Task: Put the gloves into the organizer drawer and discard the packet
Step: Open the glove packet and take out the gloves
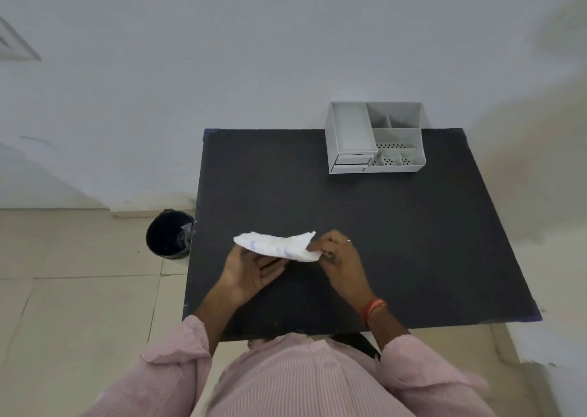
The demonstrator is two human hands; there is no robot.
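Observation:
A white crumpled packet (pixel 279 245) with faint blue print is held just above the black table (pixel 397 226). My left hand (pixel 251 270) lies palm up under its left part, fingers spread, supporting it. My right hand (pixel 336 253) pinches the packet's right end. The gloves themselves are not visible; whether they are inside the packet I cannot tell. The grey organizer (pixel 376 138) stands at the table's far edge, with two small drawers (pixel 351 161) at its lower left front, both shut.
A black bin (pixel 170 235) stands on the tiled floor beside the table's left edge. A white wall rises behind the table. The table's near edge is at my body.

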